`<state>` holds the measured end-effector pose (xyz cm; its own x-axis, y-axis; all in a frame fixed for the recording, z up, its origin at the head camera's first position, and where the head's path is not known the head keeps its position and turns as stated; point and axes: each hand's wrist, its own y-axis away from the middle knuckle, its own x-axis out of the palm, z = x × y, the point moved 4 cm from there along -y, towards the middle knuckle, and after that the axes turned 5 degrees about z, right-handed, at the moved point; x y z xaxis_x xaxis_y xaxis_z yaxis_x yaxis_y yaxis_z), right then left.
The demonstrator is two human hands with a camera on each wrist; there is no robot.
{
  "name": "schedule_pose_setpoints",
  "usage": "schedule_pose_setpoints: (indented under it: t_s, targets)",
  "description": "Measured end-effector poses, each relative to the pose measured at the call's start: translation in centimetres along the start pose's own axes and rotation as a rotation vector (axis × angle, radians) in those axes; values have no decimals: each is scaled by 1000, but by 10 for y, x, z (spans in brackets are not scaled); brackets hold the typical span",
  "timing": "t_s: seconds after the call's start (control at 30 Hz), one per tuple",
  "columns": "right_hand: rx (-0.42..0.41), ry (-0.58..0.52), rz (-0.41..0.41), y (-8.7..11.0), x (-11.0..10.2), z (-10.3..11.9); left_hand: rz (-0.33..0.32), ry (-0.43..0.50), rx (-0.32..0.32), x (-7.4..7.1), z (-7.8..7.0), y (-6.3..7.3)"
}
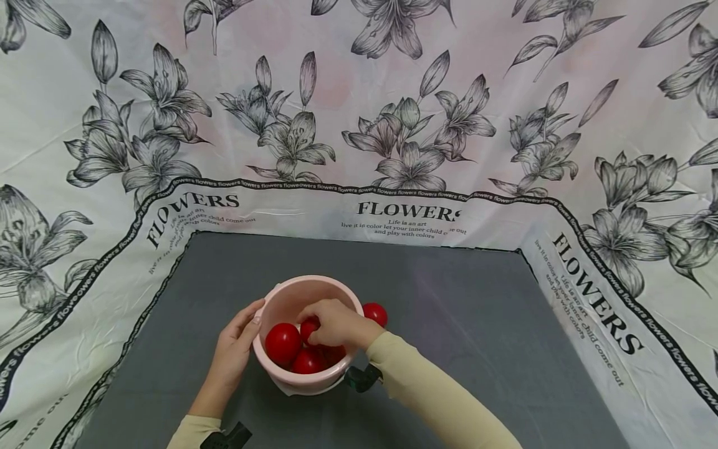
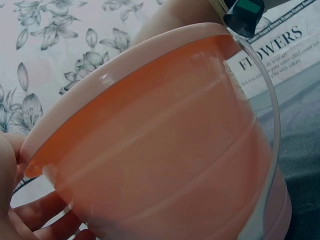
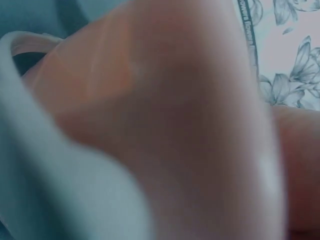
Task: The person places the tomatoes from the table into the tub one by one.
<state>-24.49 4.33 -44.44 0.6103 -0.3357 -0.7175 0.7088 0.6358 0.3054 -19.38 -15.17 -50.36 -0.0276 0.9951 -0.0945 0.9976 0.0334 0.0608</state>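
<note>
A pink bucket [image 1: 314, 284] stands on the grey table, its mouth tilted toward the head camera. My left hand [image 1: 237, 340] grips its left rim, thumb at the edge and fingers along the outer wall. In the left wrist view the bucket wall [image 2: 165, 145] fills most of the picture. Inside lie several glossy red balls [image 1: 283, 344]. My right hand [image 1: 332, 323] reaches in over the right rim, fingers curled round one red ball [image 1: 308, 328] and partly covering it. The right wrist view is mostly filled by the blurred bucket wall [image 3: 165, 125].
Another red ball [image 1: 375, 314] sits on the table just right of the bucket. A pale carrying handle [image 2: 274, 130] hangs down the bucket's side. Behind the grey tabletop [image 1: 460, 349] rises a white floral cloth [image 1: 314, 206] with printed lettering.
</note>
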Motion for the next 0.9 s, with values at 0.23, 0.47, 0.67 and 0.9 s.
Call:
schedule_pose_setpoints:
  t_s: [0.23, 0.47, 0.67, 0.9]
  targets:
    - [16, -4, -14, -5, 5, -3, -3, 8, 12, 0, -1, 1]
    - [13, 20, 9, -8, 10, -5, -7, 6, 4, 0, -1, 0]
    - [40, -27, 38, -7, 13, -6, -9, -3, -5, 0, 1, -1]
    - [28, 9, 24, -5, 8, -4, -9, -2, -4, 1, 0, 0]
